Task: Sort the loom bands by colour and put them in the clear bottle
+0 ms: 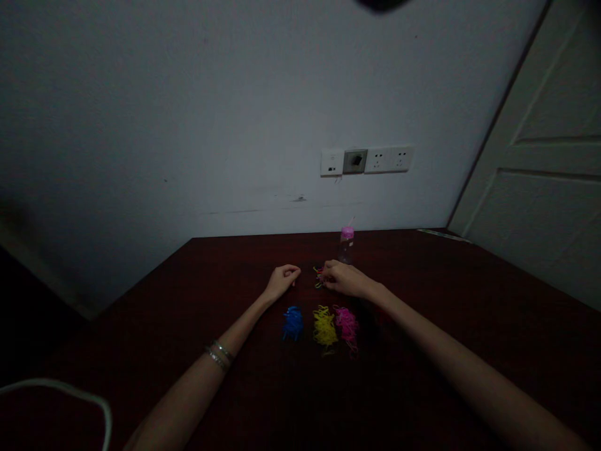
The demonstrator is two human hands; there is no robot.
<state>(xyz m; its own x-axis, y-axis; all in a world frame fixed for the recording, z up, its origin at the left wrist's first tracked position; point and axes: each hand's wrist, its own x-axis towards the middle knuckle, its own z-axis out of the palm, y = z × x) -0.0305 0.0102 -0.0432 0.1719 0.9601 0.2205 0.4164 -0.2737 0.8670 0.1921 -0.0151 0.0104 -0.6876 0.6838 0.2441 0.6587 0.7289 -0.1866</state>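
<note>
Right hand (343, 278) partly hides probable bands (320, 276) near bottle (346, 248).

Brights on dark red table (235, 258).
Blue pile (293, 323), 9 o'clock of yellow pile (325, 327); pink pile (346, 323), 3; multicoloured pile (320, 275), 12.

A small loose tangle of mixed bands (318, 276), with yellow-green and red strands showing, lies on the desk (244, 266), partly hidden by the right hand (327, 275). Nearer the wearer, three single-colour heaps sit roughly in a row: a compact blue heap (293, 323) on the left, well apart from a taller yellow heap (325, 327) of thin, curling loops. Just beside the yellow, a pink heap (347, 324) spreads loosely, a few strands trailing from its near end.
</note>
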